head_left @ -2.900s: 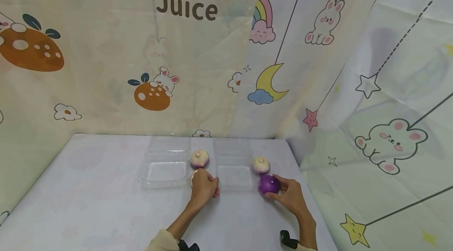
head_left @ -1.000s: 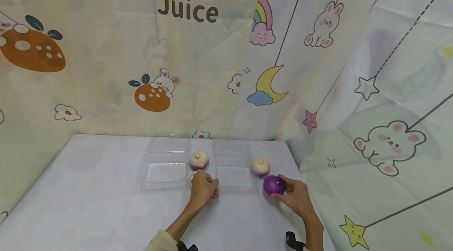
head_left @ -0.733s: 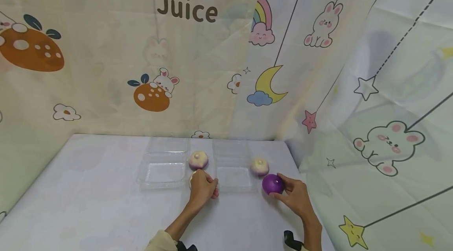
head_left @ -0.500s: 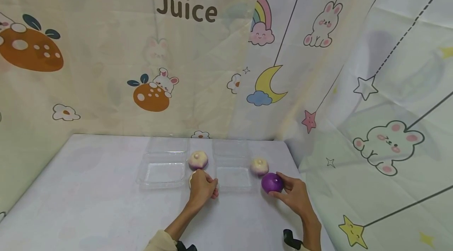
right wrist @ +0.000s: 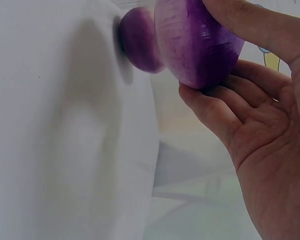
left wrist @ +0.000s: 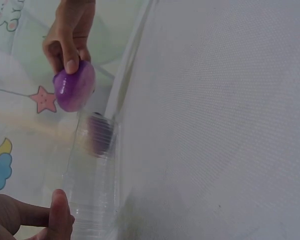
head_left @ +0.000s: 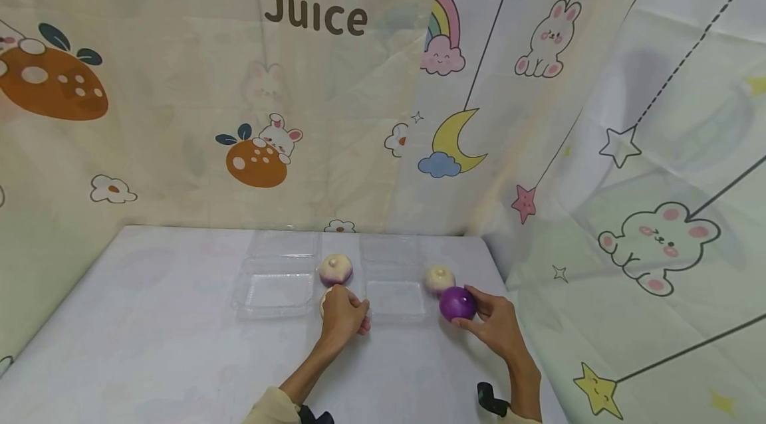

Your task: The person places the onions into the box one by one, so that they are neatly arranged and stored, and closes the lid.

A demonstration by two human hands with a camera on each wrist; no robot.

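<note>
The right grip [head_left: 495,329] pinches a glossy, round purple-and-white onion [head_left: 457,304] between its fingertips, purple end up, axis roughly upright. Whether the left grip [head_left: 344,312] holds anything, I cannot tell.

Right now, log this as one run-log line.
right hand: holds purple onion above table; left hand: partly covers pale onion between clear containers; left grip: unclear

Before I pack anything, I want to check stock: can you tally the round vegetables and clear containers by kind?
Round vegetables: 4, counting one in the right hand and a pale one mostly hidden by the left hand
Clear containers: 2
Total: 6
</note>
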